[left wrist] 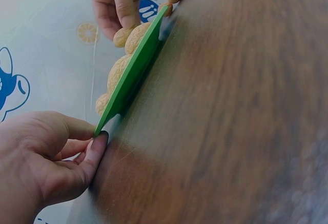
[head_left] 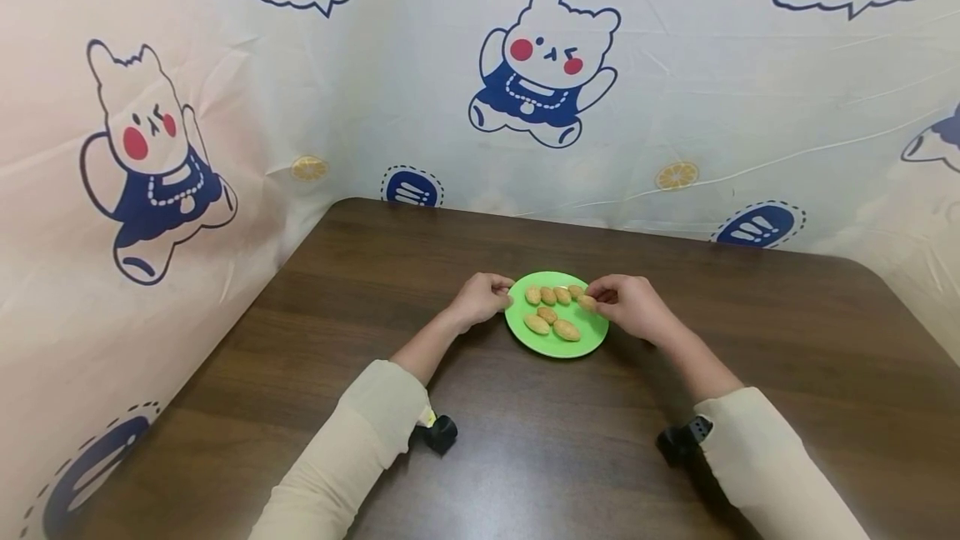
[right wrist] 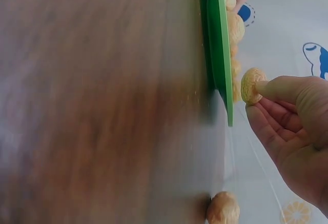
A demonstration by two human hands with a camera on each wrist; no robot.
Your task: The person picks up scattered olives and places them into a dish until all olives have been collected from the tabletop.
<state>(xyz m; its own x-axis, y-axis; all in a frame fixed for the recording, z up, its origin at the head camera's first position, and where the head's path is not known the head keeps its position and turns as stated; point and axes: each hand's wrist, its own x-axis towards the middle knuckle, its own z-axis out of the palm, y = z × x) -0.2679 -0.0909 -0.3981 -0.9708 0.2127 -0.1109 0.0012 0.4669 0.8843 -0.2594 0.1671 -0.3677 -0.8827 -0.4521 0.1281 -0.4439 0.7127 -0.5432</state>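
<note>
On the table lies a green plate with several tan, wrinkled walnuts on it. My left hand pinches the plate's left rim between thumb and fingers; the left wrist view shows this grip on the edge. At the plate's right side, my right hand holds one walnut between thumb and fingertips, just above the rim. Another walnut lies beyond the plate in the right wrist view; in the head view, I cannot make it out.
The brown wooden table stretches around the plate. Printed cloth with cartoon bears hangs along its back and left side. A small black camera sits at the left cuff and another black camera at the right cuff.
</note>
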